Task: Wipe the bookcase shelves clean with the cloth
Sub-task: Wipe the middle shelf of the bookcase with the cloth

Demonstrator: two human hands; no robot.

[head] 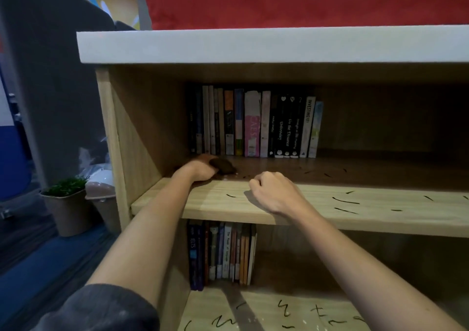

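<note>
Your left hand (200,169) has its fingers curled tight around the dark brown cloth (223,166). It pokes out past your knuckles, down on the shelf (304,203) just in front of the left end of the book row (253,125). Your right hand (274,193) sits in front of the row's middle, fingers balled up, nothing in them. Spines in the row read "INVESTING 101", "Go the Distance", "Unbirthday". Part of the cloth hides in your palm; the row's leftmost spines are too dark to read.
</note>
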